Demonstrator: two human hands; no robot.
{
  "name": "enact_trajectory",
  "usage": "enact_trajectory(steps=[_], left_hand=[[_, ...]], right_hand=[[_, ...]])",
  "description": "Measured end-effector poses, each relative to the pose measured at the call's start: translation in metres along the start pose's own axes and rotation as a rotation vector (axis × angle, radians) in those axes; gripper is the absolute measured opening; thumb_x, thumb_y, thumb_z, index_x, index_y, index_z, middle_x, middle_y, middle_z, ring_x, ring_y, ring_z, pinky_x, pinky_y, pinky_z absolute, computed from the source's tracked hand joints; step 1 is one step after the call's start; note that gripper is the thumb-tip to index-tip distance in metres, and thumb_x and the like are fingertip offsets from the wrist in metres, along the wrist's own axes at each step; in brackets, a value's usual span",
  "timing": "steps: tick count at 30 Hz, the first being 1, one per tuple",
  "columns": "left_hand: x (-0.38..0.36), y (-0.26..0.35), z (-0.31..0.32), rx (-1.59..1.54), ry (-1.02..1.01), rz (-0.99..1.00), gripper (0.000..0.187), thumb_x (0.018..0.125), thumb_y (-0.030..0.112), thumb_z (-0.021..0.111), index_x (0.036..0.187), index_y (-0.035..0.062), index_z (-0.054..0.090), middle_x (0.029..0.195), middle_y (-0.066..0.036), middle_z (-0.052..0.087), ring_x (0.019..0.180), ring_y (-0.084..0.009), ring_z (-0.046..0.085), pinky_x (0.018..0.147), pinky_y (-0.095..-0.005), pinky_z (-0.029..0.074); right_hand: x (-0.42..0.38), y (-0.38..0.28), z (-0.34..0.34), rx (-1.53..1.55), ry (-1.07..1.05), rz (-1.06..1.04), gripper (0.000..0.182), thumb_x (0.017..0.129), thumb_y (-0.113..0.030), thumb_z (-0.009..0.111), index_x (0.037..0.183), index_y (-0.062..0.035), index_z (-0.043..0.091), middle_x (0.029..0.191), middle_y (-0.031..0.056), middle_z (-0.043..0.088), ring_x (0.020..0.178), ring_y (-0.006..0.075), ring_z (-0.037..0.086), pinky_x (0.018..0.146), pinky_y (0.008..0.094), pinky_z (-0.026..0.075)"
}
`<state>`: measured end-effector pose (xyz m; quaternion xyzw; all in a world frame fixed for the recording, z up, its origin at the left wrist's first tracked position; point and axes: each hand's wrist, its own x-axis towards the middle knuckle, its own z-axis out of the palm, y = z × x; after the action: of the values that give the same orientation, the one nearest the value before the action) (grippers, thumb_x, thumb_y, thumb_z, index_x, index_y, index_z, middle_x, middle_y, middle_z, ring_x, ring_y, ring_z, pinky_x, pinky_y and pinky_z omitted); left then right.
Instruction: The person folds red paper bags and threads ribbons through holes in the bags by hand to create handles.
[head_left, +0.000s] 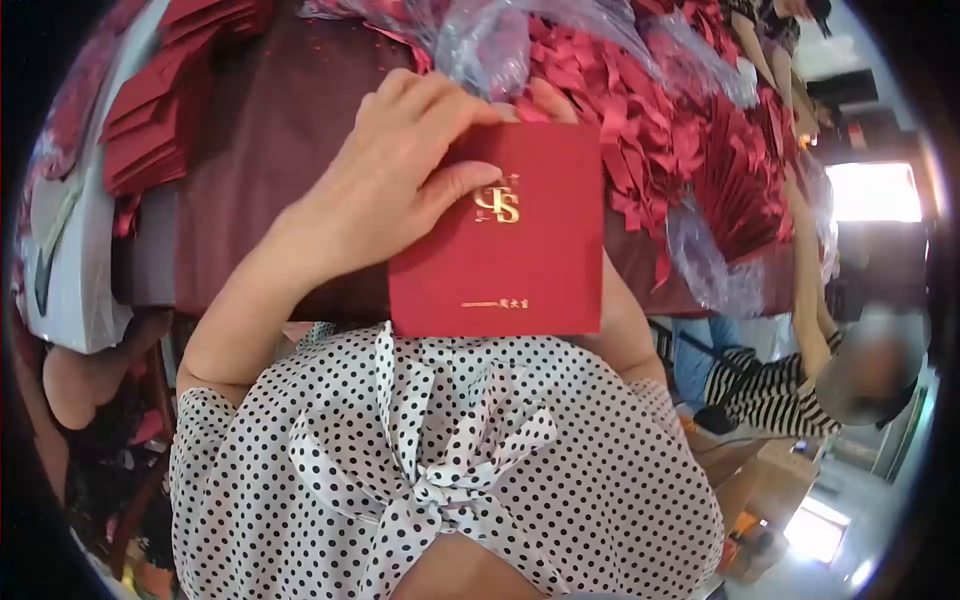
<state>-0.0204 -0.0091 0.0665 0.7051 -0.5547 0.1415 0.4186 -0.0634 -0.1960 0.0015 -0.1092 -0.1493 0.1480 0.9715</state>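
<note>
A flat red paper gift bag (500,265), as it appears, stands facing me in front of my chest, with a gold emblem in its upper part and small gold lettering near its bottom edge. My left hand (420,140) is closed on its top left corner, thumb on the front face and fingers over the upper edge. Behind the bag is my right hand (550,103); only some fingers show above the top edge, and it appears to hold the bag from the back. What the fingertips do there is hidden.
A dark red cloth (270,170) covers the table. Red stacked pieces (155,125) lie at the left. Loose red ribbons (640,150) and clear plastic wrap (485,55) heap at the back and right. A co-worker in a striped top (765,390) sits at the right.
</note>
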Motion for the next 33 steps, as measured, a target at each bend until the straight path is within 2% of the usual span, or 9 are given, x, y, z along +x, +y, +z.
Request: enact_trajectory(steps=[5,6,8,12,16,20,25,29,33], left_hand=[[0.019,-0.009,0.010,-0.123,-0.269,-0.278,0.019,0.082,0.010,0.066,0.096,0.0011,0.057,0.091,-0.008,0.055,0.086,-0.0177,0.054,0.076,-0.0278,0.043],[0.018,-0.016,0.015,-0.295,-0.208,-0.305,0.019,0.081,0.016,0.067,0.088,0.0010,0.057,0.077,-0.008,0.058,0.076,-0.0202,0.054,0.070,-0.0322,0.043],[0.017,-0.030,0.006,-0.453,-0.320,-0.308,0.016,0.088,0.013,0.062,0.088,-0.0012,0.054,0.076,0.001,0.053,0.075,-0.0044,0.046,0.065,-0.0212,0.040],[-0.007,-0.058,-0.021,-0.616,-0.278,-0.635,0.007,0.088,0.009,0.061,0.088,0.0044,0.055,0.081,0.006,0.051,0.076,0.0000,0.045,0.069,-0.0162,0.037],[-0.031,-0.064,-0.027,-0.676,-0.353,-0.808,0.013,0.084,0.008,0.065,0.090,0.0059,0.054,0.081,0.007,0.052,0.076,-0.0005,0.047,0.070,-0.0154,0.038],[-0.032,-0.060,-0.019,-0.770,-0.390,-0.927,0.012,0.085,0.008,0.066,0.088,0.0058,0.054,0.082,0.006,0.055,0.077,-0.0005,0.050,0.070,-0.0159,0.040],[-0.021,-0.055,0.006,-0.809,-0.436,-0.881,0.010,0.087,0.009,0.064,0.088,0.0065,0.054,0.083,0.006,0.056,0.076,0.0000,0.051,0.069,-0.0160,0.041],[-0.040,-0.066,-0.009,-0.768,-0.431,-0.821,0.008,0.087,0.007,0.062,0.090,0.0055,0.055,0.081,0.007,0.055,0.075,0.0005,0.049,0.068,-0.0158,0.040],[-0.041,-0.070,-0.011,-0.763,-0.507,-0.803,0.010,0.085,0.006,0.063,0.094,0.0032,0.058,0.080,0.006,0.055,0.075,-0.0004,0.050,0.068,-0.0167,0.041]], right_hand=[[-0.013,0.031,0.022,-0.688,0.767,-0.483,0.039,0.088,-0.046,0.055,0.098,-0.0091,0.065,0.091,0.0073,0.067,0.081,0.0183,0.064,0.077,0.0329,0.051],[0.001,0.021,0.062,-0.586,1.092,-0.227,0.037,0.095,-0.037,0.051,0.112,-0.0061,0.062,0.103,0.0097,0.066,0.092,0.0167,0.063,0.083,0.0304,0.050],[-0.029,0.004,0.051,-0.439,0.675,-0.195,0.039,0.097,-0.036,0.049,0.114,-0.0042,0.062,0.105,0.0087,0.066,0.092,0.0161,0.064,0.078,0.0291,0.051],[-0.085,-0.061,0.060,-1.544,0.941,-0.127,0.037,0.096,-0.037,0.052,0.093,-0.0017,0.065,0.061,0.0026,0.059,0.051,0.0049,0.048,0.049,0.0176,0.033],[-0.143,-0.057,0.091,-1.911,0.640,0.125,0.015,0.075,-0.004,0.072,0.088,-0.0015,0.065,0.091,0.0062,0.063,0.085,0.0147,0.061,0.075,0.0271,0.049],[-0.151,-0.003,0.096,-2.313,0.137,0.398,0.022,0.069,-0.014,0.074,0.089,-0.0089,0.066,0.097,0.0071,0.062,0.091,0.0271,0.062,0.077,0.0340,0.051],[-0.175,-0.018,0.068,-2.209,0.173,0.375,0.025,0.071,-0.010,0.073,0.092,-0.0064,0.061,0.091,0.0058,0.060,0.082,0.0237,0.060,0.070,0.0314,0.049],[-0.108,-0.015,0.099,-1.770,0.684,-0.280,0.008,0.086,-0.008,0.067,0.084,-0.0044,0.059,0.067,-0.0024,0.056,0.057,0.0056,0.051,0.052,0.0205,0.040],[-0.067,-0.026,0.092,-1.740,0.819,-0.351,0.014,0.087,-0.012,0.068,0.081,-0.0034,0.059,0.064,-0.0052,0.053,0.056,0.0003,0.046,0.048,0.0176,0.035]])
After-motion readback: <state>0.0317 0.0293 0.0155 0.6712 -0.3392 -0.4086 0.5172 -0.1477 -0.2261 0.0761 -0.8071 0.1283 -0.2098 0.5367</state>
